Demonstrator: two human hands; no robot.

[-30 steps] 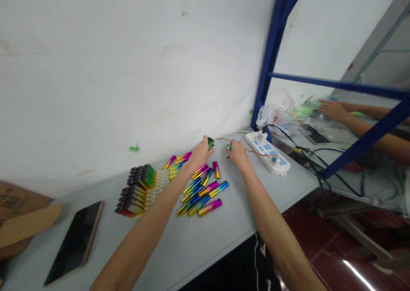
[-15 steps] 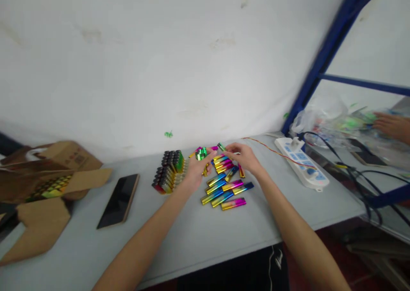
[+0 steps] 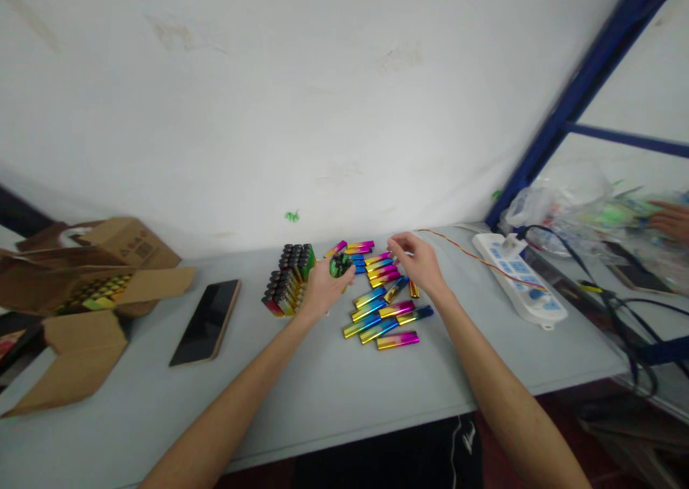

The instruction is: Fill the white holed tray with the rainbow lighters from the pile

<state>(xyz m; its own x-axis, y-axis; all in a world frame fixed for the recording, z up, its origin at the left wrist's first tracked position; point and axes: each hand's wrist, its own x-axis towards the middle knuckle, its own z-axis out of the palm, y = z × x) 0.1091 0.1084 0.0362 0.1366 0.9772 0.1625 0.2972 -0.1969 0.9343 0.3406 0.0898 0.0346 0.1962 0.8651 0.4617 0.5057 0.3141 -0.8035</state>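
Note:
In my left hand point(image 3: 321, 288), the fingers are closed around a shiny green and dark bundle point(image 3: 340, 264), which looks like a bunch of lighters; the palm hides its lower part. Just left of that hand stand rows of lighters point(image 3: 288, 277) with black tops and red, yellow and green bodies. My right hand point(image 3: 420, 259) hovers at the upper right of several flat, shiny, lighter-length pieces point(image 3: 397, 308) in yellow, blue and magenta. Its fingers are loosely bent and a little apart, with nothing visible in them. More such pieces point(image 3: 359, 247) lie behind the hands.
On the left are a black phone point(image 3: 205, 324) and an open cardboard box point(image 3: 156, 286) with yellow items inside. A white power strip point(image 3: 519, 281) with cables lies to the right. Past the blue frame point(image 3: 570, 101), another person's hand point(image 3: 670, 220) is among plastic bags point(image 3: 554, 202).
My right hand has drawn away to the right from my left, and the small green piece at its fingertips is gone from there. The left hand keeps its bundle. The view has shifted slightly.

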